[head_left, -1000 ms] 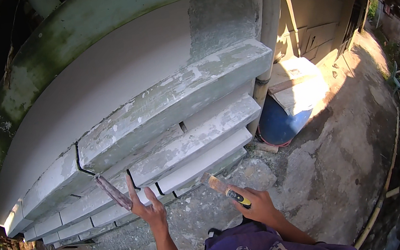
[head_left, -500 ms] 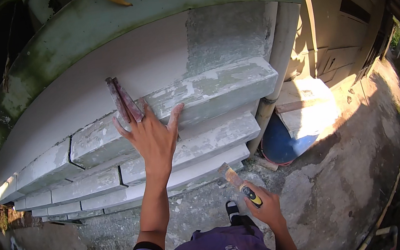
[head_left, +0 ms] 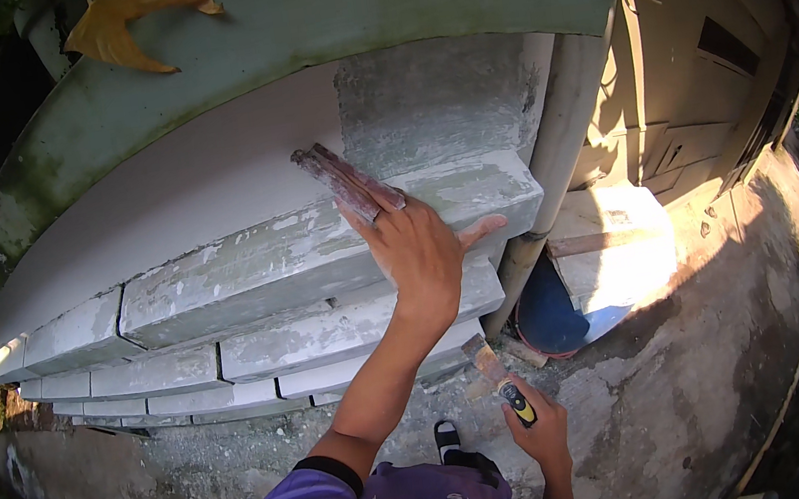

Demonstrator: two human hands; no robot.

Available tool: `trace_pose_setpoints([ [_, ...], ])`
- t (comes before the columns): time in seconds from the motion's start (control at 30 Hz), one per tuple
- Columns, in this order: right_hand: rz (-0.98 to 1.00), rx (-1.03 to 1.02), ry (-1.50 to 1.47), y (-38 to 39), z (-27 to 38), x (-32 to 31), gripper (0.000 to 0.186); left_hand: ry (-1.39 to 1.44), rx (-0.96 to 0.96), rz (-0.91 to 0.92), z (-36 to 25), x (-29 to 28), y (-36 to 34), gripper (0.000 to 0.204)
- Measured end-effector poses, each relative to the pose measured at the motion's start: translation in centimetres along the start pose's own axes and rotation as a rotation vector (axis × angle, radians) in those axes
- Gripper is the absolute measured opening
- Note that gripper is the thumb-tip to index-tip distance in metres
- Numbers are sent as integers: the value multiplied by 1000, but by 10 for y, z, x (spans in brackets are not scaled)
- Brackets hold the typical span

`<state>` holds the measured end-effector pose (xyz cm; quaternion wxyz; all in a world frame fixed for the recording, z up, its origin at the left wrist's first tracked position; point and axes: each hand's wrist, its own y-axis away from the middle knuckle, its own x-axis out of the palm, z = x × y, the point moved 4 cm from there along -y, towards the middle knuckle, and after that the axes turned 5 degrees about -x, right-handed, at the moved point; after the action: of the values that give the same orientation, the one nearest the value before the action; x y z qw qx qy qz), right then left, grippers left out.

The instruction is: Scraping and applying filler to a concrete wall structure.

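Note:
My left hand (head_left: 419,259) is raised to the white stepped ledge. Its fingers press a folded strip of dusty dark-red sandpaper (head_left: 342,178) against the pale wall (head_left: 240,185) just above the top ledge (head_left: 487,182). The thumb sticks out to the right over that ledge's front face. Patchy white coating covers the ledge's grey surface. Lower down on the right, my right hand (head_left: 544,429) grips a putty knife (head_left: 507,389) by its black and yellow handle. The knife's stained blade points up and touches nothing that I can see.
A mottled green curved band (head_left: 368,6) overhangs the wall, with a dry yellow leaf (head_left: 123,28) on it. Right of the ledges runs a grey pipe (head_left: 564,117). A blue tub (head_left: 548,316) stands beside it, under a pale board (head_left: 618,261). Stained concrete floor (head_left: 644,419) spreads below.
My left hand and the sandpaper have moved right along the wall and ledge, and the sandpaper now tilts more. The view has shifted slightly. My right hand still holds the putty knife low.

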<state>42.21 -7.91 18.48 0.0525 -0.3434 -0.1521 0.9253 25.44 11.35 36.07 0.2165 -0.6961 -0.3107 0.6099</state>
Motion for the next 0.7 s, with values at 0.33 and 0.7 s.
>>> trace_pose_setpoints([
  [0.33,-155,98,74,50,-6,-10,50,219,277,381,-165,24,11,118],
  [0.7,-116,237,116,107,31,16,48,855,693,215,-56,64,146,40],
])
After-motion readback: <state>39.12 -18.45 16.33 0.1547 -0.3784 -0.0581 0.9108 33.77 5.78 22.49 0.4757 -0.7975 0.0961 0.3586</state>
